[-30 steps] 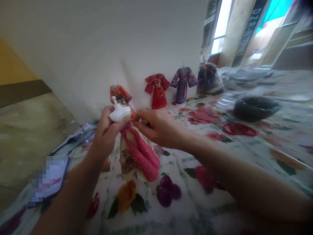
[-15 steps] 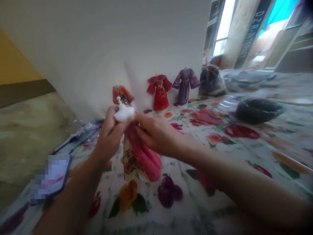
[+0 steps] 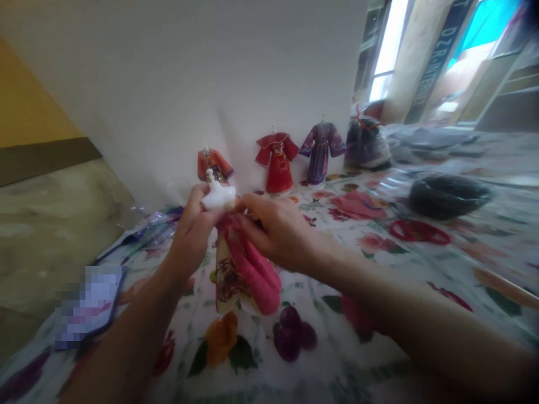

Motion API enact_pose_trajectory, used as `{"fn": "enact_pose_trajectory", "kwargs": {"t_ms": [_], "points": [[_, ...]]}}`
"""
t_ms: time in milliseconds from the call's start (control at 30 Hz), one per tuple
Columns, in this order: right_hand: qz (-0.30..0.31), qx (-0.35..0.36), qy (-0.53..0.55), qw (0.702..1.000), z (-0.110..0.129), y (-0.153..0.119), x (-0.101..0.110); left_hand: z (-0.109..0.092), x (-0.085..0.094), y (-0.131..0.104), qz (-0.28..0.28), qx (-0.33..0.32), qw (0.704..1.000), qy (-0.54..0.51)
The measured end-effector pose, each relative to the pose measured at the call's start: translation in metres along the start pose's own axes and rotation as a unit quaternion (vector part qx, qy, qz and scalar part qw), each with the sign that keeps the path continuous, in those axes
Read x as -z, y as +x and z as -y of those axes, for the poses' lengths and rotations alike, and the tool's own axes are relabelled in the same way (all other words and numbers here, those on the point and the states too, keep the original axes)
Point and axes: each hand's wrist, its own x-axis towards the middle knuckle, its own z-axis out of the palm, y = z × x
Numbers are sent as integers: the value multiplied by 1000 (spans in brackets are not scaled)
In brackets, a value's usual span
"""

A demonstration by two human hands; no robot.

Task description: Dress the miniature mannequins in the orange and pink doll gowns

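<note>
A small white mannequin torso (image 3: 219, 196) stands upright in the middle, wearing a long skirt (image 3: 227, 280) of cream patterned cloth with a pink part (image 3: 263, 283) on its right. My left hand (image 3: 193, 224) is closed round the torso's left side and waist. At the waist, my right hand (image 3: 269, 224) pinches the pink cloth between thumb and fingers. The fingertips of both hands nearly meet there, and the waist is partly hidden behind them.
Against the wall stand an orange dress (image 3: 214, 163), a red dress (image 3: 278, 163) and a purple dress (image 3: 322, 148). Rightward lie pink cloth (image 3: 357, 205), a red ring (image 3: 421, 231) and a dark bagged bundle (image 3: 448, 195). A phone (image 3: 95, 306) lies at left on the flowered tablecloth (image 3: 311, 370).
The view has shifted slightly, so everything appears a little further right and lower. My right fingers have moved slightly at the waist; both hands keep their hold.
</note>
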Motion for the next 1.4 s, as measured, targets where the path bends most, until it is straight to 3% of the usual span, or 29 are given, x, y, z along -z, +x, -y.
{"fn": "enact_pose_trajectory", "kwargs": {"t_ms": [167, 433, 700, 1033, 1200, 1400], "points": [[2, -18, -27, 999, 3, -2, -7, -3, -2, -2, -13, 13, 1000, -1], [20, -45, -46, 998, 18, -5, -8, -18, -11, -14, -4, -32, 998, 59], [-28, -45, 17, 998, 17, -1, 11, -3, -4, -6, 6, -15, 1000, 17], [-69, -12, 1, 998, 6, 0, -7, -10, -10, -12, 2, -33, 998, 45], [-45, -18, -13, 999, 11, 0, 0, -15, -11, -13, -3, -24, 998, 50], [-62, -20, 0, 998, 12, 0, 9, -11, -10, -11, -5, -19, 999, 35]]}}
